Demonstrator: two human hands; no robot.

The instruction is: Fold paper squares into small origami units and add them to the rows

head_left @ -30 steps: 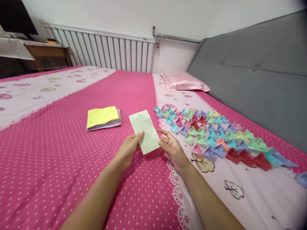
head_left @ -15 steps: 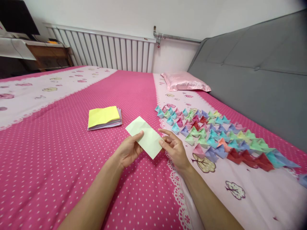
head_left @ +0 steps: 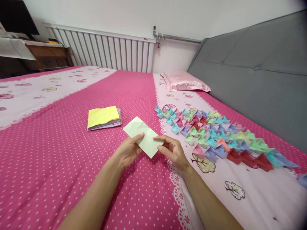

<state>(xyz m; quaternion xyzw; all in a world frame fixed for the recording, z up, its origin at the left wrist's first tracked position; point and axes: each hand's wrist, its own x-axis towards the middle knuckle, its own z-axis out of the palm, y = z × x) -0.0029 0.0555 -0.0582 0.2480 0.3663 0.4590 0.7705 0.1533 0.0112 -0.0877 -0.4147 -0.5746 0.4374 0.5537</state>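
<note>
A pale green sheet of folding paper (head_left: pixel 140 129), a rectangle with faint creases, is held above the pink bedspread. My left hand (head_left: pixel 129 150) grips its lower left side, thumb on top and the other fingers partly hidden beneath. At its right corner is my right hand (head_left: pixel 174 152), with the index fingertip on the upper face and the thumb at the lower right edge. A stack of coloured paper (head_left: pixel 104 117), yellow on top, lies beyond my left hand. Several rows of folded paper boats (head_left: pixel 213 135) stand to the right of my right hand.
The bedspread (head_left: pixel 59 166) is pink with white dots and pale printed bands. A pink pillow (head_left: pixel 184 82) rests near the grey headboard (head_left: pixel 254 64). Behind the bed are a white radiator (head_left: pixel 103 48) and a pipe (head_left: pixel 179 37). A monitor (head_left: pixel 18 17) stands at far left.
My right index finger has come down from above the paper onto its upper face. The paper has shifted slightly left.
</note>
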